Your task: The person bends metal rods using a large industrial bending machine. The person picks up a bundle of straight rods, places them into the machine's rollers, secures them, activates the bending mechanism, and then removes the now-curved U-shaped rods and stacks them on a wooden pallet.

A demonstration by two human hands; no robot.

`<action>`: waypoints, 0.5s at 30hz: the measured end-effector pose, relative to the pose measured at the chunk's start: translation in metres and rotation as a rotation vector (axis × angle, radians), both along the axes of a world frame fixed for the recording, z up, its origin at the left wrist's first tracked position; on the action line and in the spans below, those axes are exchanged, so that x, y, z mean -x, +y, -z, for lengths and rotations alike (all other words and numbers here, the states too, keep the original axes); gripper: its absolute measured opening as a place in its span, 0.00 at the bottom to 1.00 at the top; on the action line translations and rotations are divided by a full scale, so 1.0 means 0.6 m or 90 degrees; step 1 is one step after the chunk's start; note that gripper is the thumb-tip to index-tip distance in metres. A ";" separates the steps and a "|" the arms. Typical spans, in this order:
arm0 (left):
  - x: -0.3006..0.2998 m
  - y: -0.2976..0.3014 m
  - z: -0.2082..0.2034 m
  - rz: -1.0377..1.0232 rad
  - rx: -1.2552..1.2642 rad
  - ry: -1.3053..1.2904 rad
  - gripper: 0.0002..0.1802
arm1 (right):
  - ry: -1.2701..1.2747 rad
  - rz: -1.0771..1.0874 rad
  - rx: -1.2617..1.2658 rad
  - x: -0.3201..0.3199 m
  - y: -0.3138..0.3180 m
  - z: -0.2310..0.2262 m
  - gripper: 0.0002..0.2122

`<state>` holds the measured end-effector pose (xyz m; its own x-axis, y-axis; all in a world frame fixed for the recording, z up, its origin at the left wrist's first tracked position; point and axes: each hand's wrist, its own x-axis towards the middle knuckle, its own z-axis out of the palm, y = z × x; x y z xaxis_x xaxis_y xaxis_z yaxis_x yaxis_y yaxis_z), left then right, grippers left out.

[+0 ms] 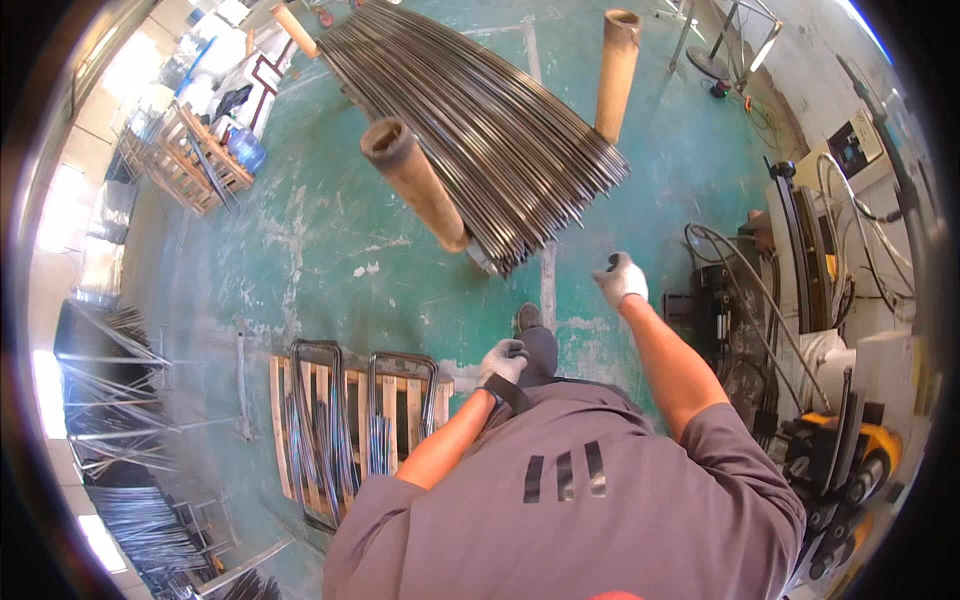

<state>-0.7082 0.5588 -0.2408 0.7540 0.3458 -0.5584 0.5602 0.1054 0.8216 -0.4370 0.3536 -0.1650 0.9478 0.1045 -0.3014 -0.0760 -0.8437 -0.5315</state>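
My left hand (503, 361) wears a grey-white work glove and hangs by my hip with its fingers curled, holding nothing. My right hand (620, 277), gloved the same way, is lifted out in front of me over the green floor, fingers loosely bent and empty. It is a short way below the near ends of a big bundle of long thin metal rods (470, 120). The bundle lies on a rack between upright brown posts (415, 180). My shoe (526, 318) shows between my hands.
A wooden pallet (400, 395) with bent metal tube frames (318, 430) lies at my left. A bending machine with black hoses (745, 290) and yellow parts (860, 455) stands at my right. More rod stacks (120, 420) and another pallet (195, 155) are far left.
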 end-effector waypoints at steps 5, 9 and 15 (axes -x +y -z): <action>-0.149 0.160 -0.059 -0.072 -0.096 0.062 0.25 | 0.044 -0.077 0.066 -0.117 0.212 0.005 0.40; -0.161 0.270 -0.110 -0.168 -0.102 0.045 0.25 | 0.126 -0.141 0.164 -0.203 0.347 0.002 0.52; -0.075 0.308 -0.073 -0.342 -0.119 0.090 0.21 | 0.056 -0.188 0.288 -0.227 0.431 0.041 0.52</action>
<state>-0.6632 0.7437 -0.1969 0.3690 0.7611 -0.5335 0.5733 0.2655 0.7752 -0.3009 0.6123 -0.1896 0.8669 0.2045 -0.4545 0.1717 -0.9787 -0.1127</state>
